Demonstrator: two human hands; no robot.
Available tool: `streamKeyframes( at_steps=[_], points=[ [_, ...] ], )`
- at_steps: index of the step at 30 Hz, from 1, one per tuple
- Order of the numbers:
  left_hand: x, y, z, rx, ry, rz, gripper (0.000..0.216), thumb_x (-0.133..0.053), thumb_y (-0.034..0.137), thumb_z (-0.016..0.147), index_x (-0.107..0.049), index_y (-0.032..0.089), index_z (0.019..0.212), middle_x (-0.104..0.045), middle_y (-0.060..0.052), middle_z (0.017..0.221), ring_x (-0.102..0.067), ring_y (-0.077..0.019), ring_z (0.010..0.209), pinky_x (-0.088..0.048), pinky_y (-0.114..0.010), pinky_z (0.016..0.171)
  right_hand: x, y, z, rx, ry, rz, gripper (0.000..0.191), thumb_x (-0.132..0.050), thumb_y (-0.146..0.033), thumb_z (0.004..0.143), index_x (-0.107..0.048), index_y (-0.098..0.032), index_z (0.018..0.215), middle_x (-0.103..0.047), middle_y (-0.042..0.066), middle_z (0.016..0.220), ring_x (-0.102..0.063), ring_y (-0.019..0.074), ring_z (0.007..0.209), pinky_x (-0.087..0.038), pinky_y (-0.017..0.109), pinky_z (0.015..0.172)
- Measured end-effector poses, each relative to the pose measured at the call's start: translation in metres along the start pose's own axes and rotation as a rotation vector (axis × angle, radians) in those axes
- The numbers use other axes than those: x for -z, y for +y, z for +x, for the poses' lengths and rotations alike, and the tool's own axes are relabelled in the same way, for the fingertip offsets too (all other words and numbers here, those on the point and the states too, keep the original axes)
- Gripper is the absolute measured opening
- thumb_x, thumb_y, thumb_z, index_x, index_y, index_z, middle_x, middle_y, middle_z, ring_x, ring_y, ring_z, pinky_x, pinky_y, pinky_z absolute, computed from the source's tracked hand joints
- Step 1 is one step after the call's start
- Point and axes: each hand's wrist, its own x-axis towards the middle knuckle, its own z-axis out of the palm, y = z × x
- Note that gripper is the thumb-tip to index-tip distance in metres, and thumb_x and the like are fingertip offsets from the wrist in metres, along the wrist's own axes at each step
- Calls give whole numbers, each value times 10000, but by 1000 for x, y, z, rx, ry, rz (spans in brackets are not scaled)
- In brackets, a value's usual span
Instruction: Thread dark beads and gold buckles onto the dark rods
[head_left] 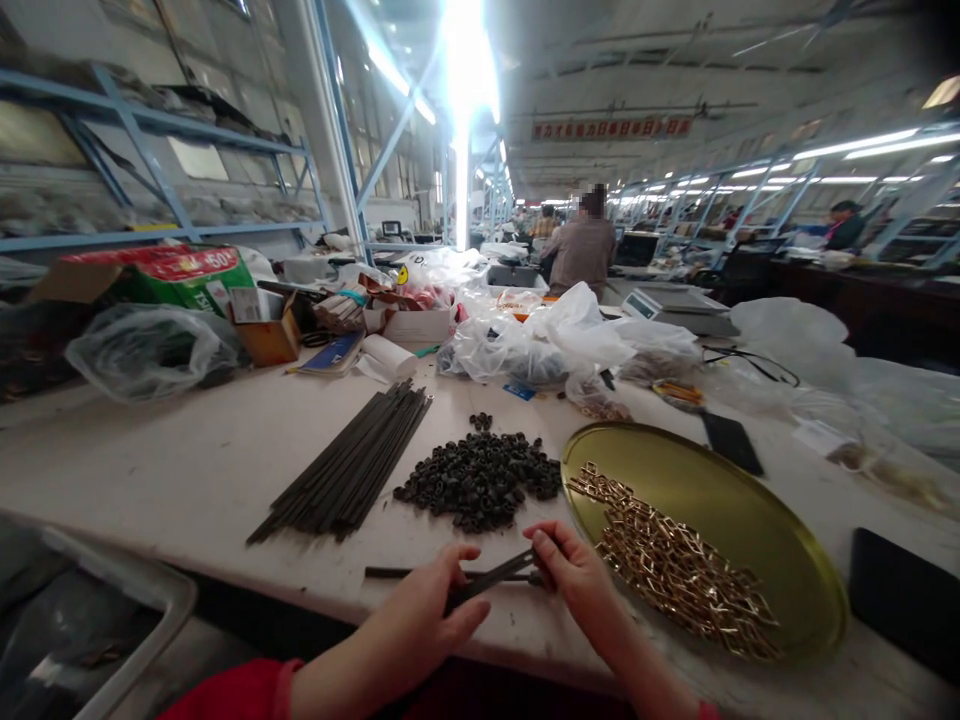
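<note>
Near the table's front edge, my left hand [420, 610] holds a flat dark strap [495, 577] between thumb and fingers. The strap slants up to the right, where my right hand [576, 572] pinches its end; whether a small part is also in those fingers is hidden. Behind my hands another dark strap [386, 573] lies on the table. Farther back are a heap of small black loops [480, 480] and, left of it, a bundle of dark straps [349, 465]. Beside my right hand, a golden round tray [720, 490] bears many small gold-coloured metal buckles [675, 560].
On the right lie a phone [731, 443] and a black flat object [900, 595]. Clear plastic bags [532, 345] crowd the back. A grey bin [176, 600] stands at the lower left. A co-worker [581, 250] is farther off, back turned.
</note>
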Motion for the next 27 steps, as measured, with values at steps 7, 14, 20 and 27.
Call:
streamKeyframes(
  at_steps=[7, 14, 20, 27],
  points=[
    [-5, -1, 26, 306, -178, -661, 181, -381, 187, 715, -509, 150, 837, -536, 57, 575, -372, -38, 335, -261, -157, 334, 21, 2, 51, 207, 74, -1034, 212, -393, -241, 890, -588, -160, 872, -630, 95, 855, -596, 211, 809, -419, 290, 673],
    [-1, -11, 34, 403, -193, -850, 209, -417, 192, 690, -505, 146, 874, -556, 48, 581, -384, -32, 340, -249, -147, 322, 17, 18, 77, 175, 71, -1285, 135, -473, -237, 848, -573, -156, 808, -600, 122, 766, -580, 257, 707, -325, 295, 561],
    [-3, -16, 36, 471, -184, -871, 172, -433, 193, 688, -495, 152, 843, -562, 45, 584, -403, -33, 356, -256, -145, 338, 18, 20, 79, 173, 59, -1234, 138, -460, -184, 842, -579, -165, 774, -589, 117, 812, -575, 246, 726, -340, 297, 570],
    [1, -9, 25, 293, -167, -671, 178, -411, 264, 762, -531, 153, 834, -554, 49, 616, -374, -36, 360, -247, -164, 355, 20, 8, 53, 143, 71, -859, 220, -453, -210, 851, -556, -147, 1035, -649, 91, 911, -615, 199, 821, -479, 317, 705]
  ],
)
